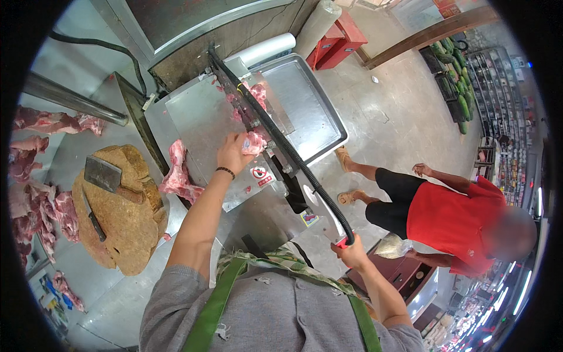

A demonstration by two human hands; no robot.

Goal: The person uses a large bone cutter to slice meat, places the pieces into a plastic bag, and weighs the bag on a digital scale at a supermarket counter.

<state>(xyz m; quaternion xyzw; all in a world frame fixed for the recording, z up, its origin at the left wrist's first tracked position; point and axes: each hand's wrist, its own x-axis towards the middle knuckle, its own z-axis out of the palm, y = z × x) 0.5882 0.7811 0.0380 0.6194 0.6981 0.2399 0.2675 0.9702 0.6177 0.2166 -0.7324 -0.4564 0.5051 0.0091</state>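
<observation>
My left hand [232,154], with a dark bead bracelet at the wrist, grips a piece of raw meaty bone [254,144] on the steel cutting table [202,119]. The piece lies against the long blade guard of a bone-cutting machine. My right hand [352,252] is closed around the red handle [342,243] at the near end of the machine's long arm [286,145], along which a black corrugated hose runs. Beyond the arm lie cut meat pieces [257,93]. A larger meaty bone [178,176] rests at the table's left edge.
A round wooden chopping block [127,233] at left bears a cleaver [103,172] and a knife [93,215]. Raw meat [35,211] lies farther left. A steel tray [345,132] adjoins the machine. A person in a red shirt [453,220] stands at right, holding a bag.
</observation>
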